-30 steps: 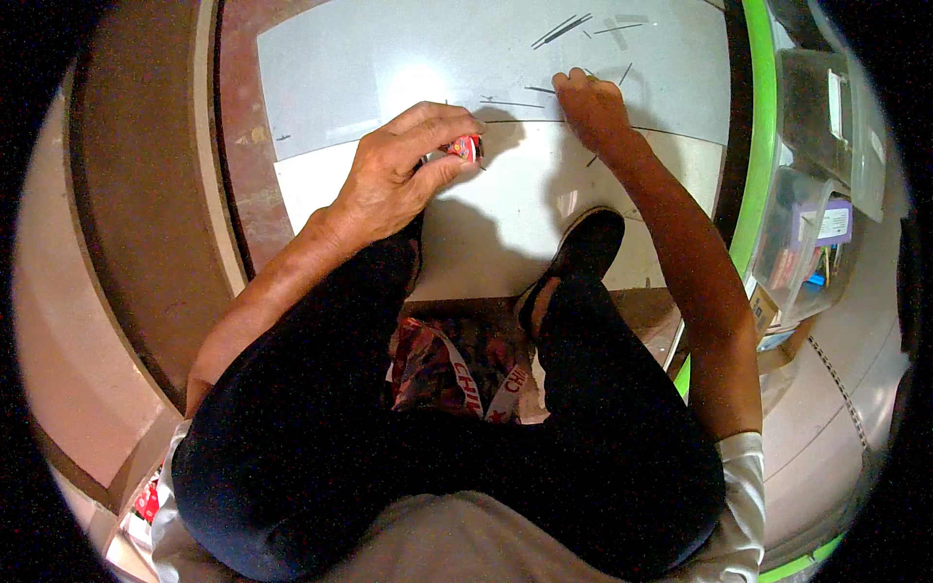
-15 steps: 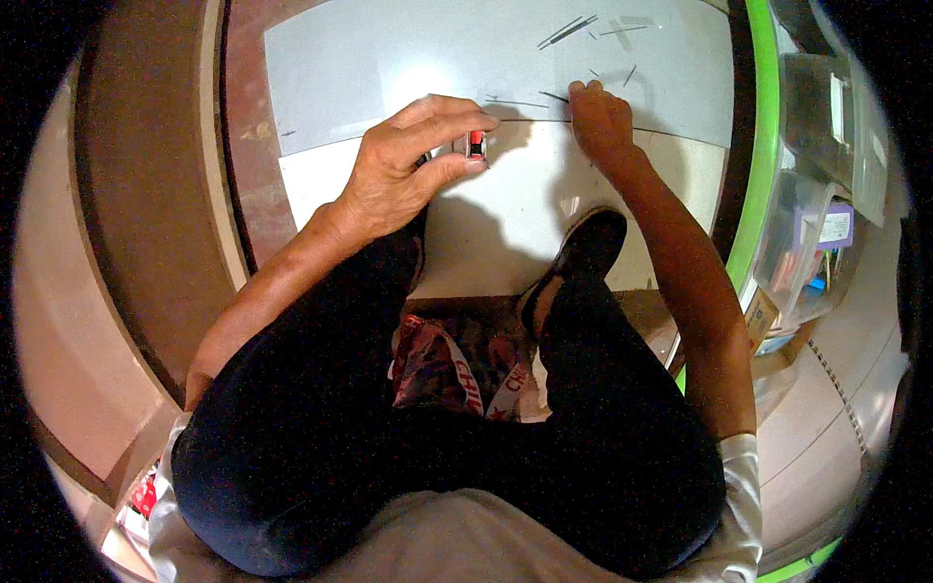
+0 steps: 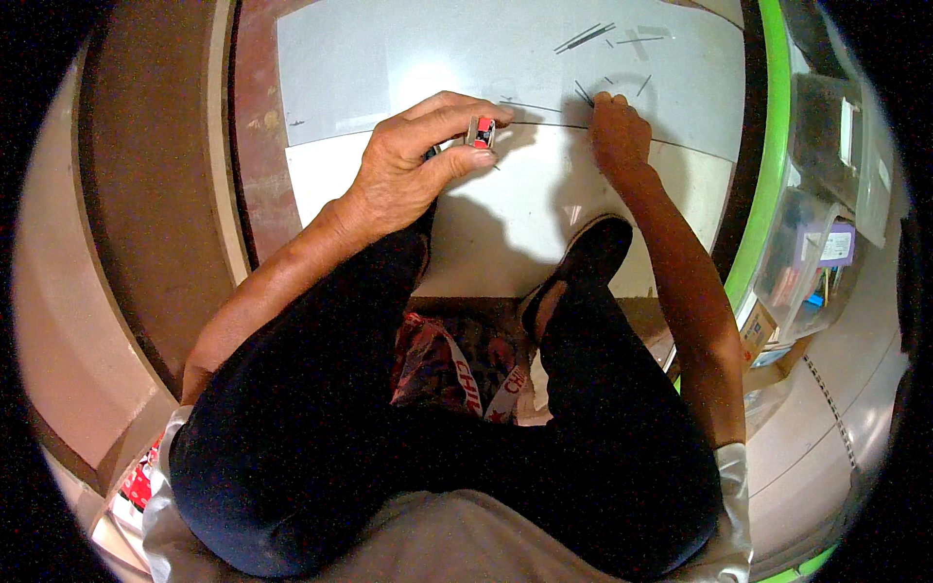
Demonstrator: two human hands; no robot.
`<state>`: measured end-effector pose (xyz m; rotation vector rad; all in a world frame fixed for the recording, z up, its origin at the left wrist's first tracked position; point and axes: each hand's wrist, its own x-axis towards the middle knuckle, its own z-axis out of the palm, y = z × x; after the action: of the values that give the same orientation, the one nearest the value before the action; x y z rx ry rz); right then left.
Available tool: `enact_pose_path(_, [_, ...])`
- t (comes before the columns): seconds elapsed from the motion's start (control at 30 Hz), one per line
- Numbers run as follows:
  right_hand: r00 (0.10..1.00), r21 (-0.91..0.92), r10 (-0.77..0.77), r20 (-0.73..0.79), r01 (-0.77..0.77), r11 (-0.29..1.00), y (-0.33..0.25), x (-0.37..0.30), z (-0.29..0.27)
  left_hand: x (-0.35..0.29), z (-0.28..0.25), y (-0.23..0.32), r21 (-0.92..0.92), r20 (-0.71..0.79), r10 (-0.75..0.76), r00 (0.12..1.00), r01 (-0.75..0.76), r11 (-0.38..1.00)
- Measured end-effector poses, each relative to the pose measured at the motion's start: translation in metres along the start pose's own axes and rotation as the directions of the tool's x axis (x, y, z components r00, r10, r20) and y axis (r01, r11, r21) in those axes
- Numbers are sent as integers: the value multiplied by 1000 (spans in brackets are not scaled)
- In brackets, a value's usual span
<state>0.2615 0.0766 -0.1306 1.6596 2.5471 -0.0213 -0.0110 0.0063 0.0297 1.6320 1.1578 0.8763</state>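
Note:
My left hand [image 3: 413, 146] is closed round a small box-shaped thing [image 3: 480, 133], held up between thumb and fingers. Its near end shows red and black inside a pale metallic edge, and the fingers cover much of the rest. To the right, my right hand [image 3: 620, 136] has its fingers pinched low over the grey sheet [image 3: 350, 78]. A thin dark strip [image 3: 583, 91] juts from those fingertips. Another long thin strip [image 3: 533, 106] lies between the hands, and several dark strips [image 3: 586, 37] are scattered farther back.
Below the grey sheet is a white surface [image 3: 466, 243], with my shoe [image 3: 598, 243] on it. A green edge [image 3: 773, 146] runs along the right, with clear plastic bins [image 3: 807, 257] beyond. A patterned cloth [image 3: 437, 360] lies between my legs.
The view has shifted slightly. The strip at my right fingertips has turned to a steeper angle, and the box-shaped thing in my left hand has tilted a little.

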Motion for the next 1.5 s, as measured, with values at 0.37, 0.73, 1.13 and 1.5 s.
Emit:
enact_pose_path(0.37, [998, 908, 13, 53, -54, 417, -40, -2, -158, -3, -2, 1, 23, 53, -16, 998, 15, 1000])
enact_pose_path(0.73, [950, 889, -302, -80, 206, 410, -67, -14, -200, -6, 3, 1, 75, 68, 55, 996, -60, 995])
enact_pose_path(1.13, [940, 890, -340, -29, 179, 419, -64, -16, -203, -9, 5, -4, 50, 89, 32, 996, -37, 998])
enact_pose_path(1.5, [951, 977, -265, 157, -112, 180, -67, -22, -197, -9, 6, -1, 25, 125, 8, 992, -11, 1000])
